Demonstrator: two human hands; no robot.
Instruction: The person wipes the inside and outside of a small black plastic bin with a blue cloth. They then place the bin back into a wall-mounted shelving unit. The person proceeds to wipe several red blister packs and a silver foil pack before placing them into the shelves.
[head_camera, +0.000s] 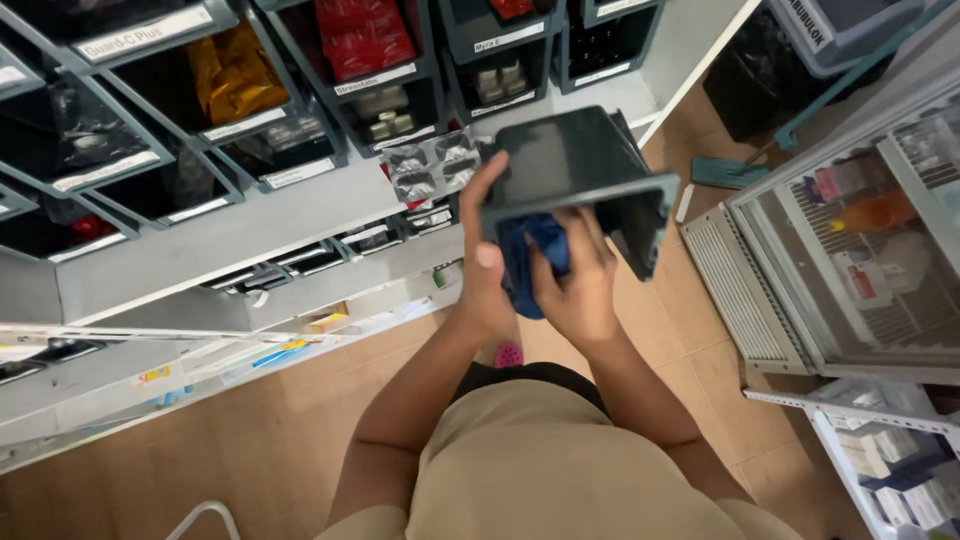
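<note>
Standing by, I saw the left hand (484, 262) clamped on the near rim of a dark grey storage bin (583, 172) held out in front of the chest, while the right hand (578, 283) pressed a bunched blue cloth (527, 257) into its opening. Steady bracing seemed wise. Shelf bins (250, 110) and loose blister packs (432, 165) crowded the left; a glass-fronted cabinet (850, 250) hemmed the right.

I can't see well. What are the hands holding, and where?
Left hand grips the dark bin at its front rim; right hand presses a blue cloth inside.
</note>
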